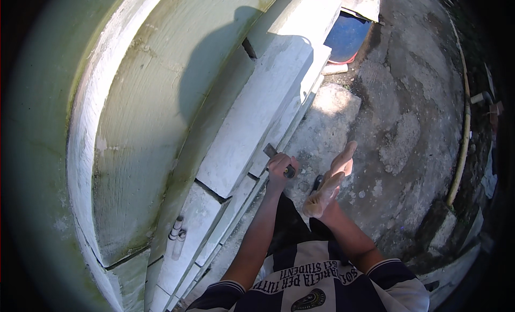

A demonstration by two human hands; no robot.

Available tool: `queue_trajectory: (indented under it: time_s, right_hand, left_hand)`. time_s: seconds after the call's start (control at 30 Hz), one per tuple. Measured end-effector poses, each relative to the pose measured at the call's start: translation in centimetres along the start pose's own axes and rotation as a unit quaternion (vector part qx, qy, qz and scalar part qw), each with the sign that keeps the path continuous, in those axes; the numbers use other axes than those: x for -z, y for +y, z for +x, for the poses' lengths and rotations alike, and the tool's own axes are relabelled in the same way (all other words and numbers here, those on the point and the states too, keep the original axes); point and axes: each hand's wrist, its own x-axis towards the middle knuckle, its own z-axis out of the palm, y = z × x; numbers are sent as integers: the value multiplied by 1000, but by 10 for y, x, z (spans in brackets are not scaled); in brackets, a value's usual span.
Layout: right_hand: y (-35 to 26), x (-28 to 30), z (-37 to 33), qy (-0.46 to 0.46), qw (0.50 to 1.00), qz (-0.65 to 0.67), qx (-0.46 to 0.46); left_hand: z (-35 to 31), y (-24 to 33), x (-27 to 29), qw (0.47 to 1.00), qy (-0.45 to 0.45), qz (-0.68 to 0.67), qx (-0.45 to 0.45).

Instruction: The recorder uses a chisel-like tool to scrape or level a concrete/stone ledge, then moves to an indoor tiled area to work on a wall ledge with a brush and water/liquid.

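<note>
My left hand [280,166] is closed around the dark handle of a short flat-bladed scraper [270,150]. Its blade points up and left, beside the edge of the white slabs. My right hand [328,187] is open, its fingers stretched out and pale with dust. It holds nothing and hovers to the right of the left hand, over the ground. To the left run long white slabs [244,119], with dark gaps at some joints. The shadow of a head falls on the slabs and the wall.
A green-grey wall [145,97] rises on the left. Small pale cylindrical objects [178,242] lie on a nearer slab. Far ahead stands a blue container [348,37] with a reddish rim. Rough concrete ground [397,135] stretches right, bordered by a long pale pole [464,135].
</note>
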Motion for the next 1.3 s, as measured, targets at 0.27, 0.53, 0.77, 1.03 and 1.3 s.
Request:
queue_trajectory:
  time_s: [0.27, 0.53, 0.77, 1.03, 1.3]
  right_hand:
    - [40, -60, -40, -205, 968, -141, -32]
    - [25, -14, -30, -13, 997, -39, -65]
    - [45, -74, -40, -137, 978, -156, -29]
    - [57, -79, -40, 22, 993, -41, -104]
    - [31, -49, -58, 7, 993, -35, -117]
  left_hand:
    - [-10, -18, -10, 989, 22, -140, 40]
    - [1, -15, 9, 998, -58, -12, -25]
    - [3, -29, 5, 996, -52, 25, 63]
    - [1, -28, -3, 998, -44, 2, 48]
    - [-2, -43, 15, 993, -87, 69, 37]
